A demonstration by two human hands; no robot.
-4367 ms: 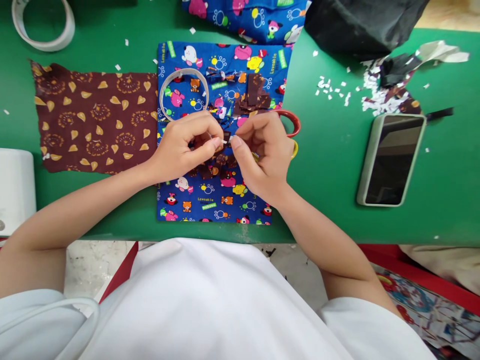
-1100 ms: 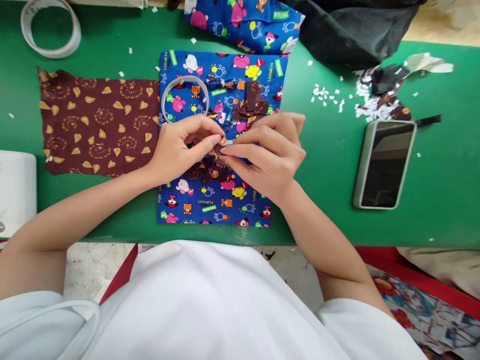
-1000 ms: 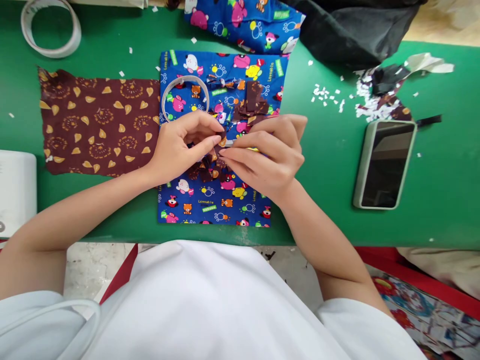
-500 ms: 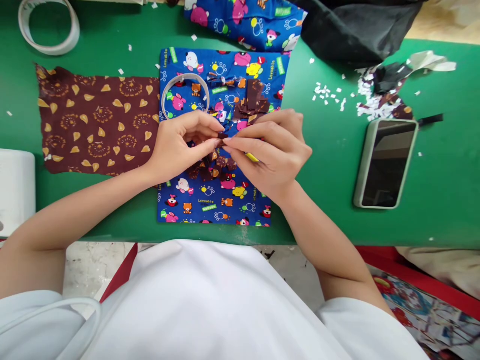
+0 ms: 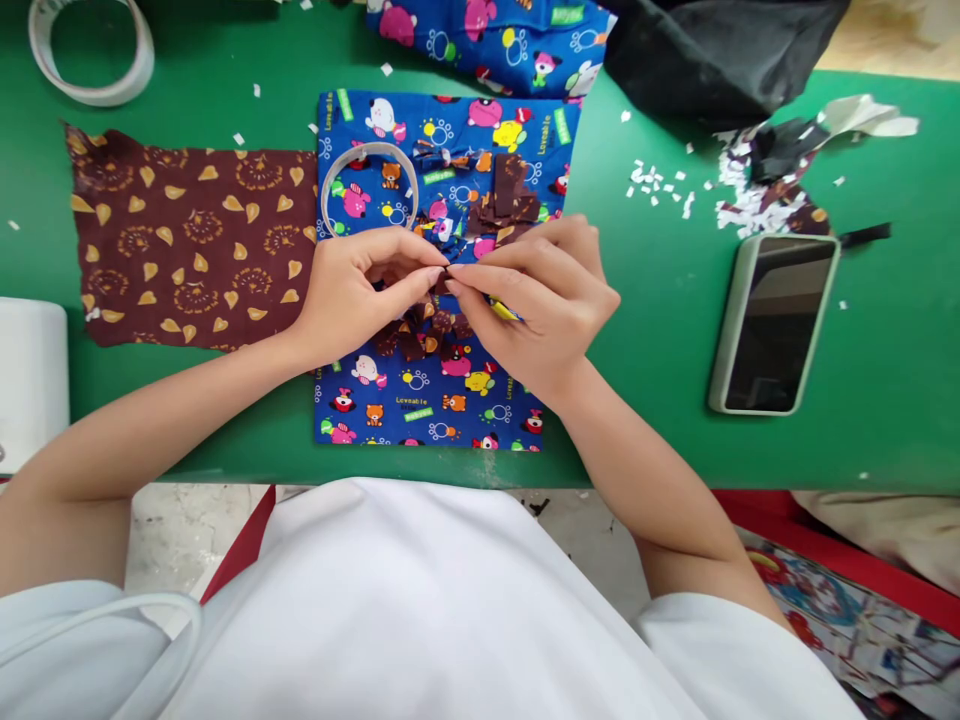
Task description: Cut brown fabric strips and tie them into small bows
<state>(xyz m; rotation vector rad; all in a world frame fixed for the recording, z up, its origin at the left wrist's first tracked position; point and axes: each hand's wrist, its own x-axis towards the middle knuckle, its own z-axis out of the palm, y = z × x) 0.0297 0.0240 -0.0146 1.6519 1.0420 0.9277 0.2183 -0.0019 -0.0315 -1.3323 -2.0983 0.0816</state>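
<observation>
Thumb and forefinger of my left hand [image 5: 352, 290] pinch a small brown fabric piece [image 5: 442, 285]. The fingertips of my right hand [image 5: 540, 300] close on the same piece from the other side. A slim yellow object [image 5: 504, 311] shows partly under my right fingers; its kind is hidden. Below both hands lies a blue cartoon-print cloth [image 5: 420, 420]. On it are a pile of brown fabric scraps [image 5: 420, 335], brown strips [image 5: 511, 195] and a thin tape roll [image 5: 328, 195].
Brown patterned cloth [image 5: 187, 250] lies left on the green table [image 5: 645, 330]. A wide tape roll [image 5: 142, 70] is at the back left, a white box [image 5: 30, 380] at the left edge. To the right are a phone [image 5: 776, 325], paper bits [image 5: 739, 205] and a black bag [image 5: 720, 60].
The brown piece between my fingertips has turned and dropped slightly, and my fingertips have come closer together. The rest of the table looks the same.
</observation>
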